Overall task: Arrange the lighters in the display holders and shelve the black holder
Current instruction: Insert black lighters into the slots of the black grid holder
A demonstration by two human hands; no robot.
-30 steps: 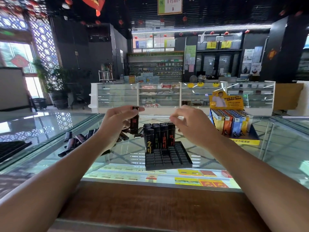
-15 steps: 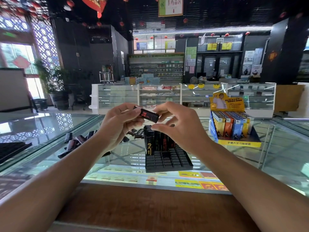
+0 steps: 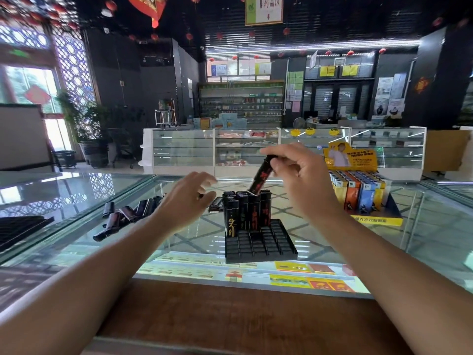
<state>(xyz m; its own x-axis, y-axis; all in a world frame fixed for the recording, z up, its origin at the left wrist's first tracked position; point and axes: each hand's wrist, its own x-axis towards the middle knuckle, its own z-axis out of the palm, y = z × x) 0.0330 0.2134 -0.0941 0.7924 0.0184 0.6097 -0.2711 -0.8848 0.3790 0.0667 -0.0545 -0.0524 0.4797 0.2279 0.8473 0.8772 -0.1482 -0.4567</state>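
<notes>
Lighter (image 3: 261,175) tilted, lower end at the black holder's (image 3: 261,243) back rows, pinched by right hand (image 3: 299,180). Left hand (image 3: 184,201) relaxed, empty. Front slots mostly vacant; loose lighters (image 3: 128,216) lie on the counter (image 3: 332,242). Holder not yet shelved.

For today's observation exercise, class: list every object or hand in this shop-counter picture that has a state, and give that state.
Held lighter, tilted, not yet slotted.
Right hand, pinching the held lighter's upper end.
Left hand, fingers relaxed, empty.
Black holder, rear rows filled, front slots empty.
Loose lighters, lying flat on the glass counter.
Yellow display holder, full of upright coloured lighters.
</notes>
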